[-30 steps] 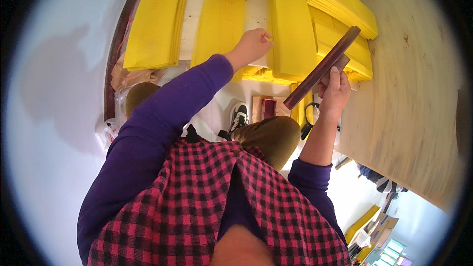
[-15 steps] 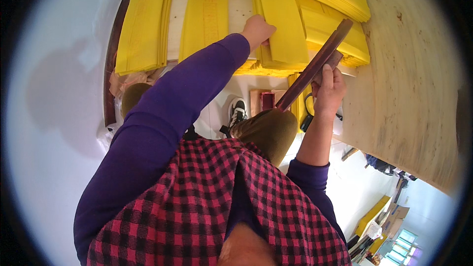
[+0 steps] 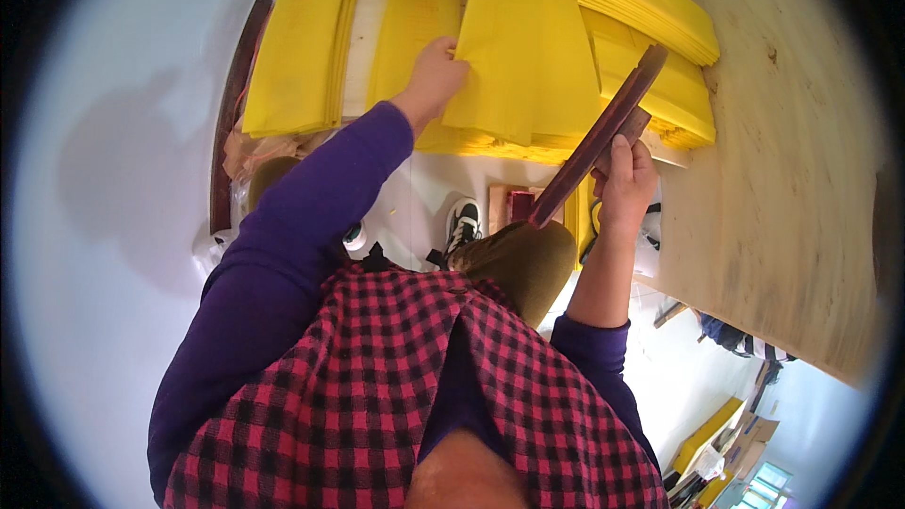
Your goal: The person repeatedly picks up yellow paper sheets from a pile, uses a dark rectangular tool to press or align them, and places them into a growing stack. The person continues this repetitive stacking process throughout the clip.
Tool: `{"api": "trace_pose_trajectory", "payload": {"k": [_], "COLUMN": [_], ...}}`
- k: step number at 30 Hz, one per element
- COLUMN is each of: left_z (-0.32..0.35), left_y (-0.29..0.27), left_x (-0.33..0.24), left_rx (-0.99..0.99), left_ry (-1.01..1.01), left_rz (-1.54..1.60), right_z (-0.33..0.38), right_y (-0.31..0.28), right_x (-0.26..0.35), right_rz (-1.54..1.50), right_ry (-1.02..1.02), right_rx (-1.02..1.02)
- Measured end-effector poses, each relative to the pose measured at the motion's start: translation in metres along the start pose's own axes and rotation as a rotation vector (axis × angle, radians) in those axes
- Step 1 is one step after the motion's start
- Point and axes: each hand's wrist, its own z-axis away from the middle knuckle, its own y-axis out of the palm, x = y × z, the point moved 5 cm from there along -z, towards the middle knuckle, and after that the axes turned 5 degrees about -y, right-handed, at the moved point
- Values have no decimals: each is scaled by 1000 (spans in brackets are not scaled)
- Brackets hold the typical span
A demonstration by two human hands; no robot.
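My left hand (image 3: 436, 80) pinches the left edge of a yellow sheet (image 3: 504, 47), which looks like folded paper. The sheet lies fanned to the left over the middle stack, beside a yellow strip (image 3: 415, 33) with faint red printing. In my right hand (image 3: 629, 184) is a long dark-red wooden stamp (image 3: 589, 146), gripped by the short block on its back. It is held tilted above my knee, its upper end in front of the yellow stacks at the right. Its working face cannot be made out clearly.
A further stack of yellow sheets (image 3: 297, 52) lies at the left, and another (image 3: 650, 5) at the right. Below the table edge sits a small red box (image 3: 519, 205) on brown board. A large plywood panel (image 3: 754, 160) stands at the right.
My left hand has moved left, drawing the edge of the yellow sheet with it so the sheet spreads wider. My right hand still holds the stamp in nearly the same place.
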Motion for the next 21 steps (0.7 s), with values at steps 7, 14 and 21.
{"api": "trace_pose_trajectory", "payload": {"k": [7,14,21], "left_z": [38,41,45], "left_y": [-86,-106,-113], "left_x": [31,54,71], "left_rx": [-194,-154,-139], "left_ry": [-69,-162,-156], "left_rz": [14,88,-50], "right_z": [2,6,-1], "right_y": [28,56,81], "right_x": [1,-3,-13], "right_rz": [9,32,161], "right_ry": [-1,34,38], "right_rx": [94,189,313]}}
